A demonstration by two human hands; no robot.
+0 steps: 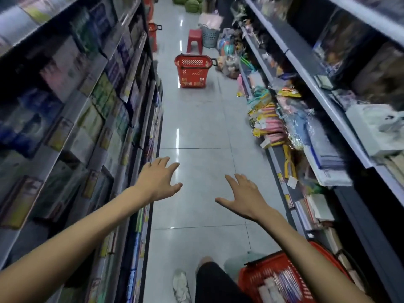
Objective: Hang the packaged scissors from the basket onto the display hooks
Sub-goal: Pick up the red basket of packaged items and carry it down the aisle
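Left hand: the left hand (158,181) reaches forward over the aisle, fingers spread, holding nothing.
Right hand: the right hand (247,197) reaches forward beside it, fingers spread, also holding nothing.
Near basket: a red plastic basket (247,281) sits at lower right beside the person's leg and holds clear-wrapped packaged items (282,283), too blurred to identify.
Far basket: a second red plastic basket (192,77) stands down the aisle, with a red plastic stool (194,40) beyond it.
Floor: a pale glossy tiled floor (196,132), with a white shoe (181,285) at the bottom edge.
Shelves: left shelving (65,106) carries boxed goods; right shelving (317,101) carries hanging packets.
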